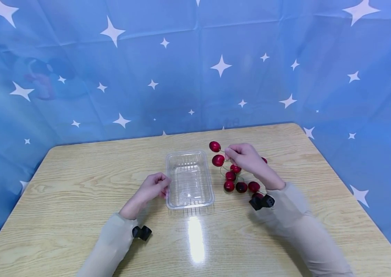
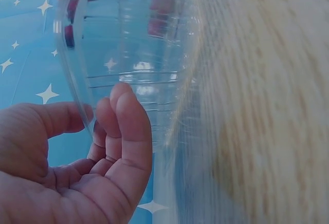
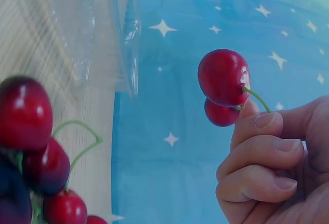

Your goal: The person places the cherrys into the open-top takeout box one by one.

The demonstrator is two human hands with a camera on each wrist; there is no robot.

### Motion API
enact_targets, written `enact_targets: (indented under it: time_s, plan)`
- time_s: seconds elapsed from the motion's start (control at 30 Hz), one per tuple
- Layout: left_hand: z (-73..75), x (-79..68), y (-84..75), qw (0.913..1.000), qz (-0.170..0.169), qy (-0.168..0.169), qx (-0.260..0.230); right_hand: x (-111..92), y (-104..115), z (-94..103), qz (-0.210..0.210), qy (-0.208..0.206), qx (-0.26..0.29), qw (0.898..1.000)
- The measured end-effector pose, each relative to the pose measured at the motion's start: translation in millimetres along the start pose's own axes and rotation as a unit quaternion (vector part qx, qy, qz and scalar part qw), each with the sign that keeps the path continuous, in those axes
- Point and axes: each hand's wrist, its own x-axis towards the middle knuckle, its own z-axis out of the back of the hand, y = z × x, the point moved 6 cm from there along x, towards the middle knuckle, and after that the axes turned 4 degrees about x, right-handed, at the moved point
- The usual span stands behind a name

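A clear plastic box (image 1: 168,165) with a rounded rim sits on the table. My left hand (image 1: 152,187) grips its left edge; in the left wrist view the rim passes between the thumb (image 2: 69,117) and curled fingers. Right of the box, my right hand (image 1: 245,156) pinches green stems between thumb and fingertips. Two red cherries (image 3: 223,77) hang from those stems, raised near the box's right rim. Below and around that hand lies a loose group of several more cherries (image 1: 241,187), some joined by stems and partly hidden by the hand and sleeve.
The wooden table (image 1: 77,173) has a rounded far edge. A blue cloth (image 1: 181,57) with white stars hangs behind it. Small black devices (image 1: 142,232) are worn at both wrists over light sleeves. A bright light reflection (image 1: 196,238) shows in front of the box.
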Motion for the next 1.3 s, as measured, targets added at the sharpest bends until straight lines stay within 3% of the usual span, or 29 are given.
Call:
enact_targets:
  time_s: [0.63, 1.0, 1.3]
  plan:
    - [-0.5, 0.1, 1.1, 1.0000, -0.001, -0.001, -0.001, 13, 19, -36.7, 0.012, 0.052, 0.012, 0.999]
    - [-0.6, -0.3, 1.6, 1.0000, -0.001, -0.002, 0.000, 25, 25, -73.1, 0.034, 0.087, -0.027, 0.995]
    - [-0.7, -0.4, -0.5, 1.0000, 0.002, -0.003, 0.006, 32, 28, -98.0, 0.059, 0.109, -0.113, 0.986]
